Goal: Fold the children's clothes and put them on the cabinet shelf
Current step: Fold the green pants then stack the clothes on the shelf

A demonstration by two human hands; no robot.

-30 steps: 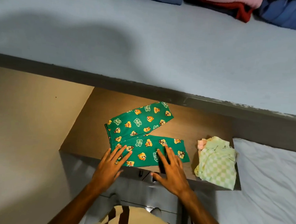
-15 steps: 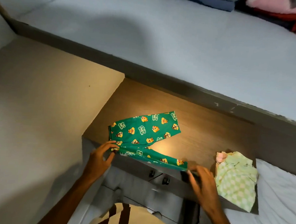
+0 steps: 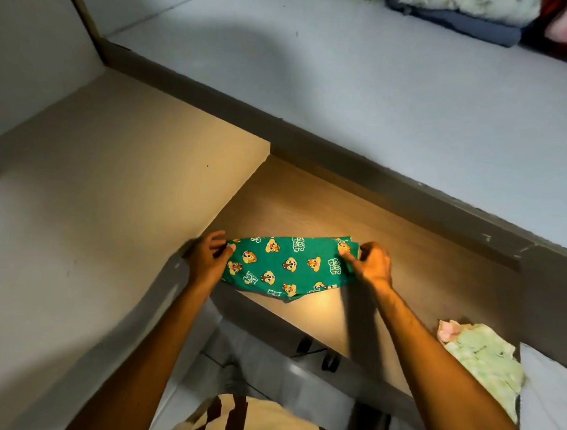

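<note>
Head view: left hand (image 3: 206, 260) and right hand (image 3: 371, 264) each pinch an end of the folded green cartoon-print trousers (image 3: 289, 267), stretched between them over the wooden shelf (image 3: 390, 220). Pale green checked garment (image 3: 488, 363) lies at the shelf's right end.

green trousers (image 3: 286, 267) now folded double, hands moved to its ends

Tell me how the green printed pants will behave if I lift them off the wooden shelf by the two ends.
Probably floppy: the green printed pants already sag to a point between the left hand and right hand. Likely light, since a fingertip pinch holds each end. The fold may slip open.
</note>
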